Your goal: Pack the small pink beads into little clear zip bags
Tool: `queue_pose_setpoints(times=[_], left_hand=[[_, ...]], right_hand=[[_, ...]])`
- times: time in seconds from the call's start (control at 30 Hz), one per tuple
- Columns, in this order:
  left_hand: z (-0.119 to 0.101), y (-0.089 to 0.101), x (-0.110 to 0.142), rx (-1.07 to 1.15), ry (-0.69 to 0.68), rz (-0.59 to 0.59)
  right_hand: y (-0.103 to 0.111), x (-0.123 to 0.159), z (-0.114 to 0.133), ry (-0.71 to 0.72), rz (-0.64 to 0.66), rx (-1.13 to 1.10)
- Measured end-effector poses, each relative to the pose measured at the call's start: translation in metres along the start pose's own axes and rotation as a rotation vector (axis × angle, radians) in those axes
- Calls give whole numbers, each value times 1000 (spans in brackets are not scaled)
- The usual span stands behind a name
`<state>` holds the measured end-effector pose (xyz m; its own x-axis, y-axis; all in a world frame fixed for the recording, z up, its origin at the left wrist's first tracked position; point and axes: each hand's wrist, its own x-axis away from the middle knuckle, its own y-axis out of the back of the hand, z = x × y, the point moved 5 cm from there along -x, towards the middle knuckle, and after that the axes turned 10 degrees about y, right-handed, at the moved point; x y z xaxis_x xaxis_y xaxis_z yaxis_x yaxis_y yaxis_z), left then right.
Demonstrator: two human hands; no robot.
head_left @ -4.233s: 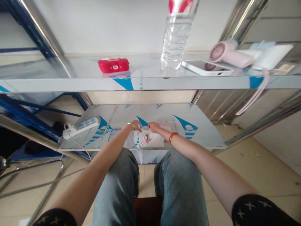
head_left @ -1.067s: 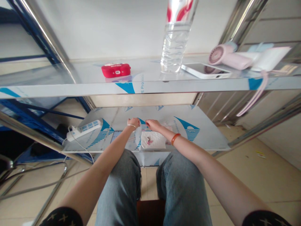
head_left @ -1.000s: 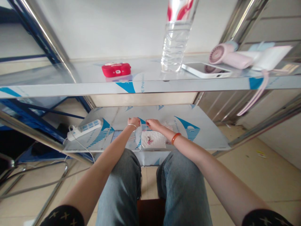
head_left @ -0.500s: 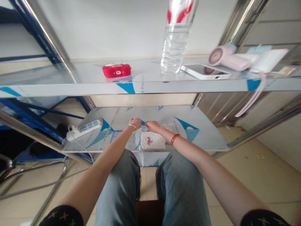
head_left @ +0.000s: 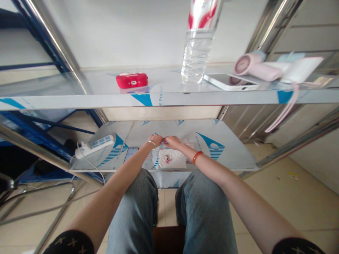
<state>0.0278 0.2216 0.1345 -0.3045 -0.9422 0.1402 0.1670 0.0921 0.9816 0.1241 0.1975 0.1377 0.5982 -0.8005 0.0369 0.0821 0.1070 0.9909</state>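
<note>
My left hand (head_left: 156, 140), with a silvery bracelet at its wrist, is closed in a pinch above the lower shelf. Its fingertips meet those of my right hand (head_left: 171, 141), also closed, with an orange-red bangle behind it. Whatever lies between the fingertips is too small to make out. Just below the hands is a folded white tissue (head_left: 178, 159) with a small cluster of red and dark bits (head_left: 167, 159) on it. Partly behind my right wrist lies a clear plastic packet (head_left: 189, 144). A phone (head_left: 130, 153) rests beside my left forearm.
A white power strip (head_left: 99, 142) with a cable lies left on the lower shelf (head_left: 233, 155). Above, the upper shelf's edge (head_left: 172, 99) crosses the view. On it are a red case (head_left: 131, 81), a water bottle (head_left: 197, 56), a white phone (head_left: 230, 82) and a pink handheld fan (head_left: 256, 67).
My left hand has moved slightly right, closing the gap to my right hand, so the fingertips now meet. More of the phone by the left forearm shows. My right hand has barely moved.
</note>
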Motion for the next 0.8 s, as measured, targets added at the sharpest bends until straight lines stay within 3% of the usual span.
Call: queue_pose_setpoints(times=[0.4,0.8], left_hand=[[2,2,0,161,54,-41],[2,9,5,128,47,0]], right_hand=[[-8,-7,-8,68,-75,54],[-1,-3,7,81,-1,69]])
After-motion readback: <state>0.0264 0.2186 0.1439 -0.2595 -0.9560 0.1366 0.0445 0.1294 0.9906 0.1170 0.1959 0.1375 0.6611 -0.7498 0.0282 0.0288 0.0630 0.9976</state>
